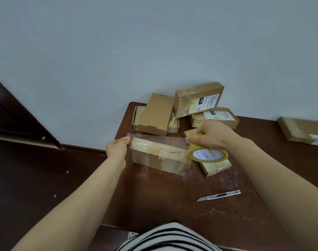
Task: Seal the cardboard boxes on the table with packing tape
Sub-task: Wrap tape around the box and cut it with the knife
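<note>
Table: left hand pinches tape, right hand holds roll.

Blk & wht striped top; forearms bare down to L hand & R hand.

I see bare worktop along the near edge; a knife lies toward its right, and stacked boxes crowd the far edge.

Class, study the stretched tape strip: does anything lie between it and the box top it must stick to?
Nothing visible does. The tape strip spans from the left hand to the tape roll in the right hand, just above the box; the knife lies apart, nearer the person.
</note>
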`<state>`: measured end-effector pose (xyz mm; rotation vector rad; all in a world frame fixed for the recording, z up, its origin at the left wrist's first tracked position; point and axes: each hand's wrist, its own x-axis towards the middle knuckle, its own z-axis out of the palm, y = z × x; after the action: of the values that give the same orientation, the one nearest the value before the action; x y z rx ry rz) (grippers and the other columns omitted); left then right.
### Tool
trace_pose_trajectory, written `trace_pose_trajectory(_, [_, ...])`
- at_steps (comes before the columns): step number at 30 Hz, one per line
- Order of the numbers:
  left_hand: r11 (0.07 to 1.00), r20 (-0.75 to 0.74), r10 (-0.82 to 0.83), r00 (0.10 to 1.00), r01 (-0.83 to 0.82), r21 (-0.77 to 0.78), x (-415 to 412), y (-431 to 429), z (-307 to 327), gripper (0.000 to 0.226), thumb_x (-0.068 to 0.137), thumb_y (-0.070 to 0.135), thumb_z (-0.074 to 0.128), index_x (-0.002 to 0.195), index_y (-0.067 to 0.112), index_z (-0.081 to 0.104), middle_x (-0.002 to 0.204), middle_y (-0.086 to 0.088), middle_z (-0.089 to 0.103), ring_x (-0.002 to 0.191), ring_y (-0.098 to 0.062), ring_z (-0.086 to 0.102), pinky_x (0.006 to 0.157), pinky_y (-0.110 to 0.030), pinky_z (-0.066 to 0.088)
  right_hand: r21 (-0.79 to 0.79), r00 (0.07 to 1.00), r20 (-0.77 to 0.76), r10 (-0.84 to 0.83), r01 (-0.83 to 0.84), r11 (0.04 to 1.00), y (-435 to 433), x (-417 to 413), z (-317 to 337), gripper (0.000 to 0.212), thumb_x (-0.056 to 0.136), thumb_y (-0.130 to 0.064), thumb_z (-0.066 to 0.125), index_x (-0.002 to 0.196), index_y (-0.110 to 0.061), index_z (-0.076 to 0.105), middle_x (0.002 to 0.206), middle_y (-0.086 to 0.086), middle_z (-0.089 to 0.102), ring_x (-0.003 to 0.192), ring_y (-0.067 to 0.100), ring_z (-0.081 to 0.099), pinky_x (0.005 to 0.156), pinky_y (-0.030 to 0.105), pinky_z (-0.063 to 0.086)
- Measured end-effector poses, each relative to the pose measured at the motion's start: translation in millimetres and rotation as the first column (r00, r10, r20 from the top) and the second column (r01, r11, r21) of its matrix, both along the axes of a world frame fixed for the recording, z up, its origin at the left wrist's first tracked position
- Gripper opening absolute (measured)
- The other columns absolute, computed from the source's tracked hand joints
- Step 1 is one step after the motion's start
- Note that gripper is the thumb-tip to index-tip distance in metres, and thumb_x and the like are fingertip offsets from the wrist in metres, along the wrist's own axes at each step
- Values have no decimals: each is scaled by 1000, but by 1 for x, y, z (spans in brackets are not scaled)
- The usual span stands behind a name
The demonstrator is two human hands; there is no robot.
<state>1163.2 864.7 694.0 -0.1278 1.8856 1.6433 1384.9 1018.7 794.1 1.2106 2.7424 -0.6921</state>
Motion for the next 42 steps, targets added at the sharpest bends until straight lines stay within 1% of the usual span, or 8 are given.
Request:
trace_pose_trajectory(12, [999,89,38,995,-41,30,3,4,-9,7,88,7,65,84,12,65,85,-1,62,94,-20,59,77,-26,43,5,995,99,-17,16,1000,-1,-3,-8,51,81,-55,63,52,-16,47,38,-6,45,43,13,45,49,26,34])
trace_pose_trajectory(15, [1000,57,23,998,-23,8,2,4,-10,7,88,9,64,84,14,64,95,-5,63,97,-21,59,79,-27,44,16,992,126,-17,15,1000,-2,-3,-11,51,81,-57,61,54,-15,51,41,-5,49,45,13,47,49,26,35])
trace_pose_trajectory(18, [997,-77,-61,995,56,-57,2,3,-14,11,92,14,58,101,12,63,105,-4,61,95,-17,54,80,-27,41,20,990,141,-30,28,999,-3,-3,-14,50,80,-57,62,54,-16,51,41,-5,52,46,12,50,49,25,36])
trace_pose_trajectory(20, [982,-219,-168,961,145,-118,3,2,-16,24,95,16,51,118,15,58,110,1,57,98,-14,51,84,-27,41,25,988,150,-36,33,999,-4,-3,-17,50,79,-57,61,54,-16,50,40,-6,51,45,11,50,48,25,35])
trace_pose_trajectory(24, [914,-511,-396,763,273,-300,7,0,-19,31,100,16,38,126,22,52,108,4,56,93,-12,49,80,-27,40,23,986,162,-45,42,999,-5,-3,-18,49,79,-58,61,58,-15,53,38,-6,51,44,10,50,49,25,36])
trace_pose_trajectory(30, [871,-661,-488,570,268,-412,10,-10,-26,37,102,29,39,129,12,58,119,-8,61,108,-21,55,87,-24,36,20,986,161,-40,37,999,-3,-2,-21,50,81,-56,60,55,-14,52,44,-4,53,46,11,49,49,27,36])
trace_pose_trajectory(35, [854,-668,-519,533,286,-435,10,-13,-27,41,102,30,38,131,8,56,122,-10,60,111,-24,55,93,-31,41,1,978,203,-36,37,999,0,-2,-27,52,80,-54,62,49,-15,48,37,-5,51,41,9,47,48,27,36])
trace_pose_trajectory(42, [845,-643,-533,550,315,-432,7,-12,-28,41,102,31,37,128,6,58,121,-10,60,111,-23,55,92,-31,41,71,947,312,-74,54,996,1,-9,-29,47,76,-61,61,66,-14,61,58,-5,60,55,11,55,49,25,36])
